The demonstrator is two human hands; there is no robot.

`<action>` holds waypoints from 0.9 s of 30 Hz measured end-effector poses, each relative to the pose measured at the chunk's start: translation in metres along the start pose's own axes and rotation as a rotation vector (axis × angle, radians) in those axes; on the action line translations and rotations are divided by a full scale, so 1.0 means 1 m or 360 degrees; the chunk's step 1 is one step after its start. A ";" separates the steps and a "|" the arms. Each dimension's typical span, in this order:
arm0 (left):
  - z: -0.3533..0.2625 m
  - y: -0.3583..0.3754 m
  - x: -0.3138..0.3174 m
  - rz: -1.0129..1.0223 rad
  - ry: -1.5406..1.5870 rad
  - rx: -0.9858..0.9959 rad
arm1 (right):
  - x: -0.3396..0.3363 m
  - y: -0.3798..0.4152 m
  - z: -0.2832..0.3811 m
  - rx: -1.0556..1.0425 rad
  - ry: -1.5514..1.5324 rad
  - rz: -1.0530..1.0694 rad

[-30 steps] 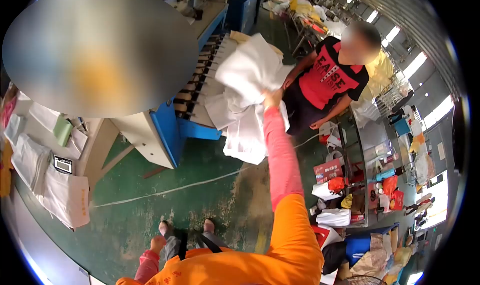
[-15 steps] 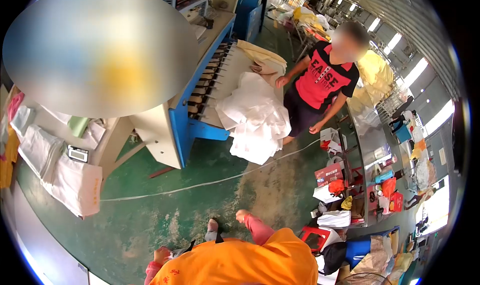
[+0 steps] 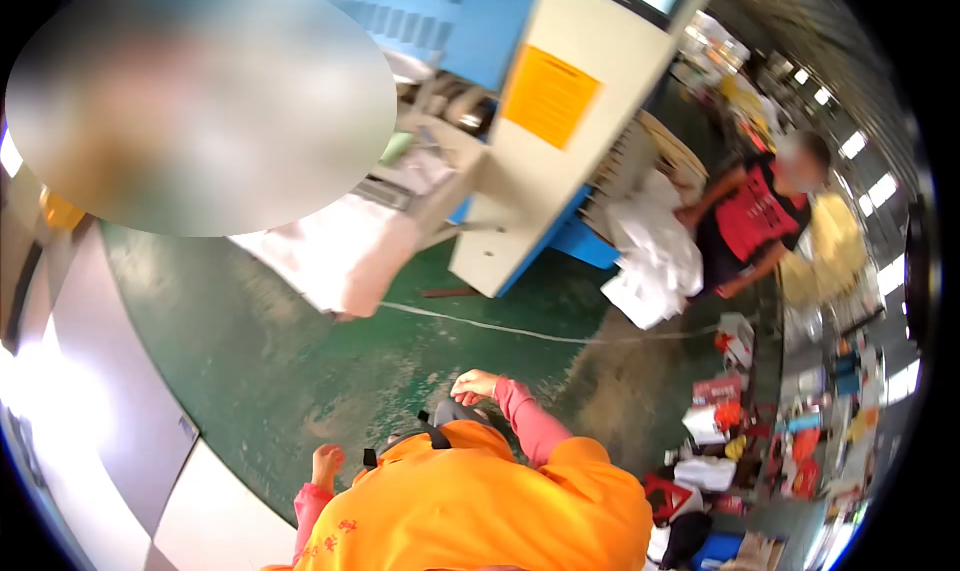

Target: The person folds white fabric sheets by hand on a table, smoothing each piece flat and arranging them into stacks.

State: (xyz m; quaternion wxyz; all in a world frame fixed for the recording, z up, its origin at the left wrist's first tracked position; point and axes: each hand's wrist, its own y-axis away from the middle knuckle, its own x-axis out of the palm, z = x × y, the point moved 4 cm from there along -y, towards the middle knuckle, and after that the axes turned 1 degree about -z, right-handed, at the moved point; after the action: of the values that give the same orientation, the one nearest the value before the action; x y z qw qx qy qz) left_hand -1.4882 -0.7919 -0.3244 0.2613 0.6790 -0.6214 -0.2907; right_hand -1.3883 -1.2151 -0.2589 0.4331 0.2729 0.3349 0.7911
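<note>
White pile [image 3: 652,256] lies ahead-right, well apart from hands [image 3: 327,463] [image 3: 475,384]

Worn green floor [image 3: 330,371]; tall cream-and-blue cabinet [image 3: 530,181] bearing a rectangular orange sheet [image 3: 552,96]; bright rectangular windows [image 3: 883,191], far right.

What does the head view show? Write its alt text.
The wearer's left hand and right hand hang low, apparently empty, over a green floor. Ahead to the right, white material drapes off a blue and cream machine, beside a person in red and black.
</note>
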 end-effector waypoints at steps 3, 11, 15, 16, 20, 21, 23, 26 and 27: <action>-0.028 -0.021 -0.050 -0.0068 0.0040 0.0143 | 0.080 0.004 0.129 -0.0262 0.0147 0.0451; -0.053 -0.111 -0.165 0.0171 0.0200 0.0623 | 0.143 -0.012 0.352 -0.0882 0.0054 0.0747; -0.178 -0.167 -0.200 -0.0107 0.0171 0.0378 | 0.120 -0.059 0.445 -0.1111 0.0094 0.0459; -0.194 -0.161 -0.215 -0.0136 0.0264 0.0294 | 0.116 -0.081 0.463 -0.1149 0.0104 0.0386; -0.209 -0.209 -0.291 0.0104 0.0256 0.0268 | 0.134 -0.119 0.534 -0.1442 -0.0093 0.0154; -0.237 -0.233 -0.307 0.0097 -0.0134 0.0538 | 0.136 -0.125 0.545 -0.1396 -0.0054 0.0134; -0.274 -0.267 -0.339 0.0037 -0.0843 0.1098 | 0.134 -0.125 0.567 -0.1451 0.0119 0.0087; -0.303 -0.301 -0.390 -0.0078 -0.1794 0.1965 | 0.124 -0.150 0.579 -0.1542 -0.0011 -0.0293; -0.334 -0.323 -0.423 -0.0018 -0.0864 0.1390 | 0.123 -0.153 0.579 -0.1568 -0.0001 -0.0519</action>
State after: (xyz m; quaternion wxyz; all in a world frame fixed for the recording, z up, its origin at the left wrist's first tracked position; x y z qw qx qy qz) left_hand -1.0489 -0.3438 -0.2942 -0.2189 0.6284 -0.7265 -0.1712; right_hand -0.9518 -0.8766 0.0045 0.6280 -0.0189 -0.0391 0.7770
